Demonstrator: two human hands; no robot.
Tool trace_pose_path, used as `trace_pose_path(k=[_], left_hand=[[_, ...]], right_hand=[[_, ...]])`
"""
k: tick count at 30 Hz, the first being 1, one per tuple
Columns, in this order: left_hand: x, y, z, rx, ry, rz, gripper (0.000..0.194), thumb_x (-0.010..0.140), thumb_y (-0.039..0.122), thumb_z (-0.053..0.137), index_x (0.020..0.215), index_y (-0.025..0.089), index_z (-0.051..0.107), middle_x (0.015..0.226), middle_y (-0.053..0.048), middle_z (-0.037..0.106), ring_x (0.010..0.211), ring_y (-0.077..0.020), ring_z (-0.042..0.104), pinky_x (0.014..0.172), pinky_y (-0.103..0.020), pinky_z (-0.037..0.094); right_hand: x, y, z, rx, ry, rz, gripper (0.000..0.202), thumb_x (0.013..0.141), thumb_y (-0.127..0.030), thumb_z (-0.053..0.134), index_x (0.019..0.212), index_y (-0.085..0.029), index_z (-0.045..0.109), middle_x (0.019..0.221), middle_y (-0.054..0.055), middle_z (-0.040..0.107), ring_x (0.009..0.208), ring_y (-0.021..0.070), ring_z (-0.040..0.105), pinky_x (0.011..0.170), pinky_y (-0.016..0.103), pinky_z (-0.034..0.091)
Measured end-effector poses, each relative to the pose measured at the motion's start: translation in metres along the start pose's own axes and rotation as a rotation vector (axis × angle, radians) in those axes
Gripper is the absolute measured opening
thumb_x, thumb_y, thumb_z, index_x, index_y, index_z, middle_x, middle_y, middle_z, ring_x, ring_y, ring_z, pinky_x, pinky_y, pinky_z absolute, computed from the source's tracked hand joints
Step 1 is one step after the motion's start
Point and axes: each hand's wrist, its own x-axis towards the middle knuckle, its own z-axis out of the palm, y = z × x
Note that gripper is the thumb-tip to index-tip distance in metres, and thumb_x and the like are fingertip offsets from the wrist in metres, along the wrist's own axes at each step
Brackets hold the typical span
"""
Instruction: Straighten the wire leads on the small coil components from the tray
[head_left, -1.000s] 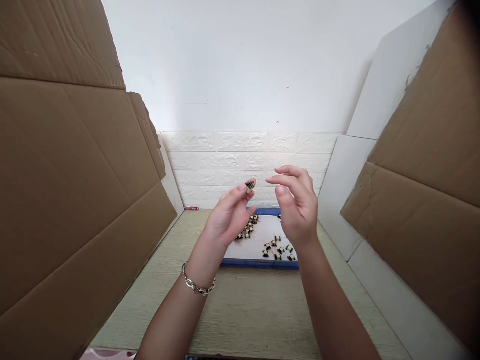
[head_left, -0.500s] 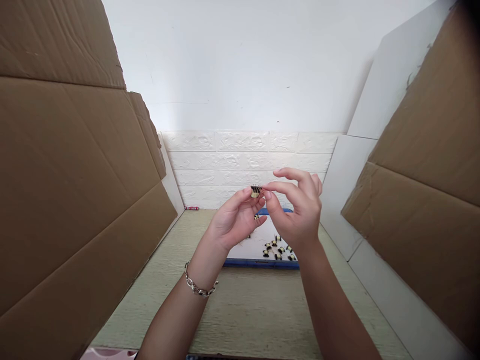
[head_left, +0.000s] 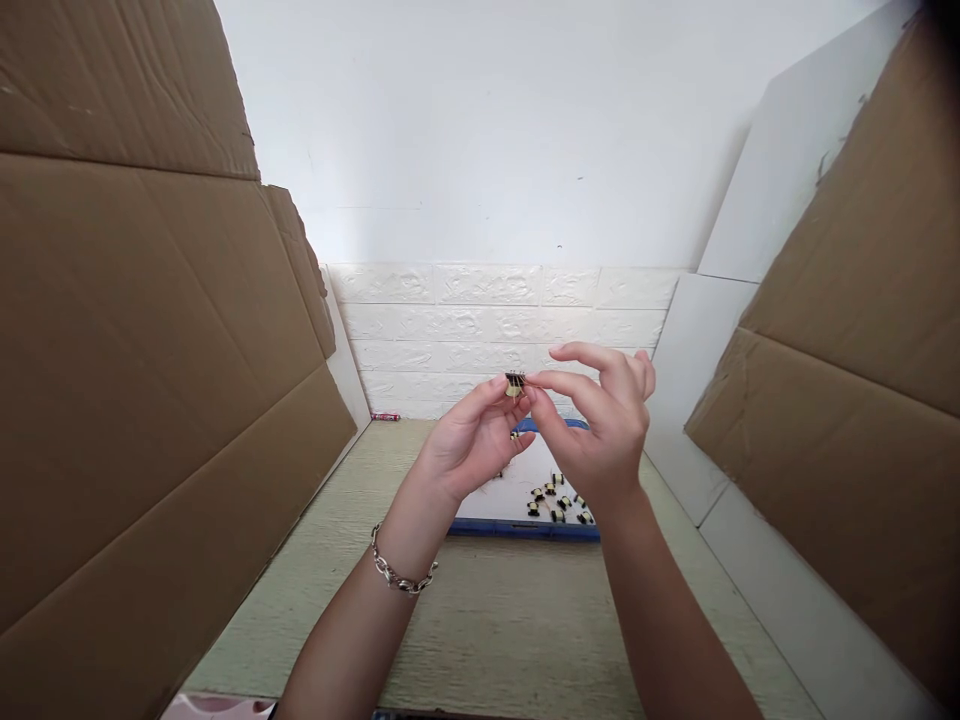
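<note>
My left hand [head_left: 476, 440] holds up a small transformer coil [head_left: 514, 388] between thumb and fingers. It has a black base with thin pins on top, a yellow-wrapped body and fine wire ends. At the coil's right side, the thumb and index finger of my right hand [head_left: 600, 425] are pinched together on a thin wire; the other fingers stay raised. Below the hands, several similar coils [head_left: 556, 500] lie on the white surface of a blue-rimmed tray [head_left: 517, 528], partly hidden behind my hands.
Cardboard panels stand on the left [head_left: 150, 380] and right [head_left: 847, 370] of the pale wooden table [head_left: 510, 620]. A white brick-pattern wall [head_left: 480, 320] closes off the back. Near it lies a small red stick-like object [head_left: 385, 416].
Both hands keep their grips, with the coil turned very slightly. The right fingertips have shifted a little against it, and the whole view has moved slightly.
</note>
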Motion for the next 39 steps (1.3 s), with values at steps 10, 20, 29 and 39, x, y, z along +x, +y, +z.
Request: trace_pose_path(k=[10,20,29,39], left_hand=[[-0.0018,-0.0009,0.0049,-0.036,0.024,0.021,0.010,0.071,0.028,0.067,0.073,0.020,0.064,0.076,0.003,0.063,0.074,-0.0105,0.057,0.069,-0.027,0.045],[-0.0014,-0.0028,0.0065,-0.040,0.034,0.049,0.011,0.072,0.028,0.067,0.069,0.018,0.062,0.071,0.004,0.062,0.074,-0.0085,0.056,0.072,-0.024,0.042],[-0.0004,-0.0032,0.0094,0.080,0.146,0.221,0.008,0.071,0.026,0.068,0.073,0.019,0.065,0.082,0.002,0.062,0.080,-0.0088,0.053,0.076,-0.024,0.038],[-0.0028,-0.0025,0.0085,0.209,0.127,0.305,0.012,0.072,0.030,0.067,0.081,0.022,0.069,0.090,0.001,0.062,0.086,-0.0092,0.050,0.078,-0.023,0.035]], right_hand=[[-0.0023,-0.0001,0.0013,-0.013,-0.058,0.021,0.010,0.079,-0.022,0.055,0.073,-0.026,0.061,0.096,0.001,0.064,0.091,0.0186,0.057,0.100,0.047,0.021],[-0.0067,0.0019,0.0052,-0.101,0.013,-0.064,0.007,0.078,-0.021,0.056,0.076,-0.027,0.058,0.095,0.000,0.064,0.089,0.0186,0.057,0.100,0.048,0.019],[-0.0090,0.0003,0.0078,-0.088,0.136,-0.029,0.007,0.073,-0.020,0.060,0.073,-0.027,0.058,0.094,0.000,0.063,0.085,0.0194,0.058,0.099,0.050,0.021],[-0.0075,-0.0028,0.0083,-0.111,0.126,0.042,0.002,0.072,-0.025,0.061,0.073,-0.026,0.060,0.093,0.002,0.063,0.084,0.0203,0.058,0.096,0.051,0.024]])
